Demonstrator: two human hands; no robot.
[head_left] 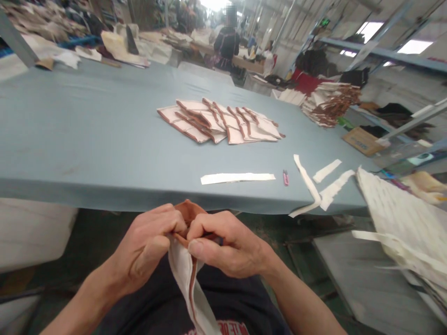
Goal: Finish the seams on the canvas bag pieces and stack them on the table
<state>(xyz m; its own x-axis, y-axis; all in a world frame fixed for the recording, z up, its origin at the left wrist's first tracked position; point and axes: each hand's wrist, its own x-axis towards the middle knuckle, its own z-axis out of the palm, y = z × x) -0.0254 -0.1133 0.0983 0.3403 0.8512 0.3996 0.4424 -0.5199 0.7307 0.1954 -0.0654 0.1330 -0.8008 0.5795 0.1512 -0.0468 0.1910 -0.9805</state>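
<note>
Close to my body, in front of the table edge, both hands pinch one white fabric piece with brown trim [185, 270]. My left hand [148, 242] grips its brown upper edge from the left. My right hand [226, 242] holds the same edge from the right, thumb pressed on the trim. The white part hangs down over my dark shirt, and a brown flap stands up behind my fingers. Beyond my hands, a row of overlapping white pieces with brown edging [237, 123] lies on the table. A white strip [237, 178] lies nearer, beside small pink thread snips [285, 177].
The blue-grey table [87, 139] spans the view. Loose white strips [307, 186] lie at its right front. A white cloth stack [401, 214] is at right, a cardboard box [363, 141] beyond. Brown-edged pieces [331, 102] pile at back right. A person [226, 44] is farther off.
</note>
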